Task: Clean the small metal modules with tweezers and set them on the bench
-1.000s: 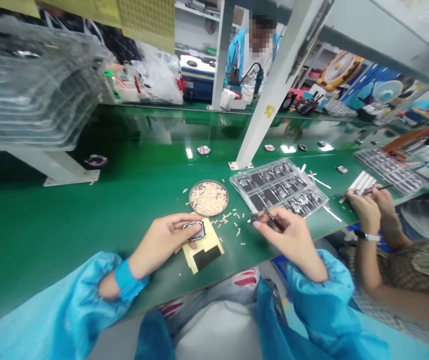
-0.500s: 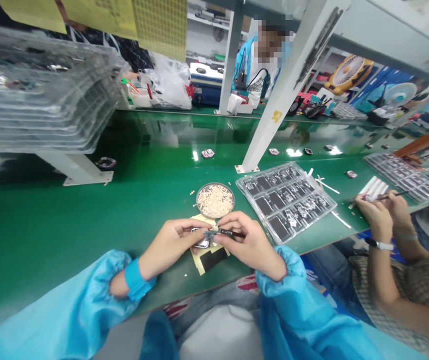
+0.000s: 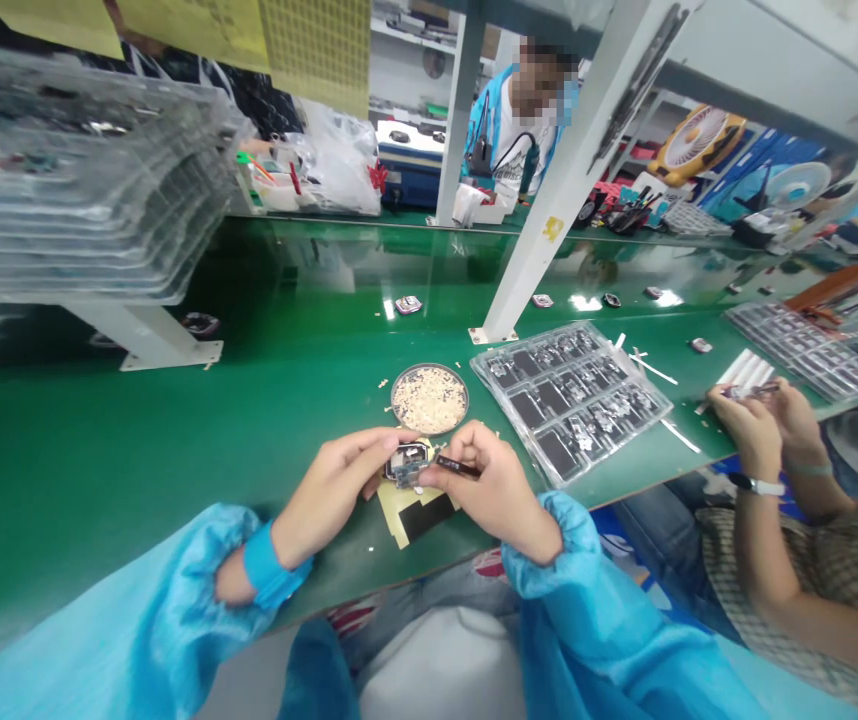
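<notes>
My left hand (image 3: pixel 343 485) is closed around the edge of a small smartwatch case (image 3: pixel 405 455), square with rounded corners. The case is turned up, showing pale and dark parts inside. A thin greyish part (image 3: pixel 408 474) lies across its near side, close to my right fingertips. My right hand (image 3: pixel 500 482) pinches black tweezers (image 3: pixel 457 465) with small white print; their tips cannot be made out. Beneath both hands lies a yellow sheet (image 3: pixel 393 512) with a black patch (image 3: pixel 425 520).
Beyond my hands stands a round dish (image 3: pixel 394 408) of tiny pale pieces. A clear compartment tray (image 3: pixel 478 372) of electronic parts lies to the right. A co-worker's hands (image 3: pixel 755 430) work farther right. A white post (image 3: pixel 530 240) and stacked trays (image 3: pixel 99 230) rise behind.
The watch case has tilted up, so its inside shows more. My left fingers have shifted to its far edge, and my right hand has moved slightly left.
</notes>
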Motion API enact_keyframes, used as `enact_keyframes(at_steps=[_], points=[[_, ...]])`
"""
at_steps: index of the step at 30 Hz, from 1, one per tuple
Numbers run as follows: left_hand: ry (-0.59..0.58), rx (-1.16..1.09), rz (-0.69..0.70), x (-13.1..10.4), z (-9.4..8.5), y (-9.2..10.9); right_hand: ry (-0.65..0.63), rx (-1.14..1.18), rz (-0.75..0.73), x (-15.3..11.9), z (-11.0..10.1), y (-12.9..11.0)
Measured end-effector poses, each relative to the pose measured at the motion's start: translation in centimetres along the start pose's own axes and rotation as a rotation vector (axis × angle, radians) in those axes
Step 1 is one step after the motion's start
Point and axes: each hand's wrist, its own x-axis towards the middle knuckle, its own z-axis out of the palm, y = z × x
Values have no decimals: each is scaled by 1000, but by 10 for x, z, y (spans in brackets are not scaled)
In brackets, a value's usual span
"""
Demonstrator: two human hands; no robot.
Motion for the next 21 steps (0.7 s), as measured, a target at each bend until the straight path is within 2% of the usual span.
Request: enact_keyframes(at_steps=[4, 8, 13, 21], points=[[3, 32, 24, -2, 1, 3, 42, -70, -31, 4, 5, 0], [5, 17, 52, -4, 4, 9, 59, -88, 11, 6, 4, -1], [-21, 13, 80, -5, 5, 6, 30, 39, 95, 7, 3, -1], [-7, 234, 152, -4, 5, -4, -13, 170, 160, 11, -4, -1]])
